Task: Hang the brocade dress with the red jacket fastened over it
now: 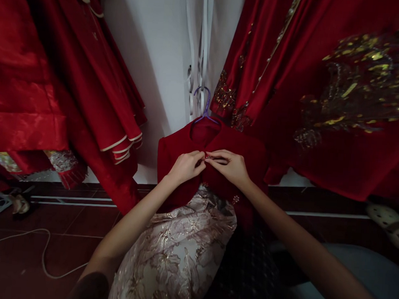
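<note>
A short red jacket [176, 148] hangs on a purple hanger [206, 109] over a pale dress with a shiny floral pattern [177, 246]. At the jacket's front edge, just below the neckline, my left hand [187, 166] is closed in a pinch on the cloth. My right hand [230, 166] pinches the opposite front edge, its fingertips almost meeting those of the left. Between the fingertips shows a bit of brighter red, too small to name. A small flower-like ornament [236, 199] lies on the jacket below my right hand.
Red garments [90, 72] hang on the left, and more red garments with gold sequins [366, 82] on the right. White metal bars [203, 42] rise behind the hanger. A white cable [45, 253] runs over the dark tiled floor. Beige shoes [388, 222] stand at the right.
</note>
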### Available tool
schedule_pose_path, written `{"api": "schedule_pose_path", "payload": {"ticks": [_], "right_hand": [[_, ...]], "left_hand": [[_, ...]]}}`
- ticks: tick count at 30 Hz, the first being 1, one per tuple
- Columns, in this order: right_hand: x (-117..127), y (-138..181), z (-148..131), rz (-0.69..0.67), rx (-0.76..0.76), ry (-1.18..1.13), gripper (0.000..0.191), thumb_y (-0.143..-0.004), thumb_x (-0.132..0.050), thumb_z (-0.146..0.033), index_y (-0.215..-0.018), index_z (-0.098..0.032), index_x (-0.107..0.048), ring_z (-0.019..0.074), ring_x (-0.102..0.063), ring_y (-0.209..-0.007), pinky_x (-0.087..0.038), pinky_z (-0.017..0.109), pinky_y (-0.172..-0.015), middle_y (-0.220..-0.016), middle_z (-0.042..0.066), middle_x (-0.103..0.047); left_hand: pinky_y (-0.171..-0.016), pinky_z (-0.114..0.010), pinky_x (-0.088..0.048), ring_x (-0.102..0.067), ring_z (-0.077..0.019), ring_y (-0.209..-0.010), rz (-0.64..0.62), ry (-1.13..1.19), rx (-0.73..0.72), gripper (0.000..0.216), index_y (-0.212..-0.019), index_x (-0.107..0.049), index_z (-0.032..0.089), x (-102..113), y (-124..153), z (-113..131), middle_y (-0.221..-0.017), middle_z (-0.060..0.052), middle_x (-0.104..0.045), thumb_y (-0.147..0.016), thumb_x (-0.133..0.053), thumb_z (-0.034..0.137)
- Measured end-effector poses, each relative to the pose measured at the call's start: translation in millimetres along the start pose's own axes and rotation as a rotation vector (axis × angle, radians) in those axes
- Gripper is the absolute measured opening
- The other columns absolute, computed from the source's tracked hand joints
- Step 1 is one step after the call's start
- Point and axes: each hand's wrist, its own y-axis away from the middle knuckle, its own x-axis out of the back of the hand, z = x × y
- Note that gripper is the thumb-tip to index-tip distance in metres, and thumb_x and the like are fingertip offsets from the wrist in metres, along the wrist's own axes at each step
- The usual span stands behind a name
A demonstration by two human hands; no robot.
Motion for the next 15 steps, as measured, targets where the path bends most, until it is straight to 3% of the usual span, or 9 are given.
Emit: {"api": "schedule_pose_path", "payload": {"ticks": [4, 8, 12, 15], "right_hand": [[-0.2, -1.7, 4.6, -0.036, 0.002, 0.004, 0.027, -0.074, -0.062, -0.031, -0.098, -0.018, -0.064, 0.0161, -0.064, -0.086, -0.056, 0.033, -0.081, -0.096, 0.006, -0.063], [-8.1, 15.2, 8.4, -0.013, -0.007, 0.033, 0.051, -0.076, -0.058, -0.028, -0.123, -0.021, -0.041, 0.0165, -0.059, -0.096, -0.054, 0.034, -0.082, -0.115, 0.009, -0.053], [-14.1, 55.0, 13.9, -0.085, 0.114, 0.337, 0.080, -0.071, -0.060, -0.023, -0.138, -0.018, -0.018, 0.0244, -0.039, -0.124, -0.040, 0.044, -0.100, -0.139, 0.015, -0.029], [-8.1, 82.8, 28.2, -0.237, 0.204, 0.682, 0.078, -0.070, -0.050, -0.008, -0.141, -0.020, -0.019, 0.0263, -0.022, -0.133, -0.026, 0.049, -0.107, -0.148, 0.013, -0.015]], "left_hand": [[-0.065, -0.023, -0.042, -0.056, -0.0128, -0.072, -0.010, -0.043, 0.020, 0.015, -0.089, -0.055, 0.019, -0.1, -1.6, 2.2, -0.085, -0.003, -0.059, -0.086, -0.042, 0.026], [-0.083, -0.028, -0.044, -0.053, -0.0164, -0.098, 0.068, 0.053, 0.098, 0.023, -0.106, -0.052, 0.023, -5.7, 13.1, 8.4, -0.103, -0.005, -0.056, -0.088, -0.041, 0.029], [-0.102, -0.038, -0.034, -0.039, -0.0211, -0.121, 0.103, 0.193, 0.234, 0.059, -0.133, -0.032, 0.025, -24.0, 62.3, 11.8, -0.126, -0.009, -0.041, -0.080, -0.056, 0.032], [-0.103, -0.040, -0.033, -0.036, -0.0232, -0.125, 0.095, 0.239, 0.359, 0.070, -0.136, -0.027, 0.025, -43.5, 106.0, 9.2, -0.129, -0.011, -0.035, -0.075, -0.061, 0.026]]}}
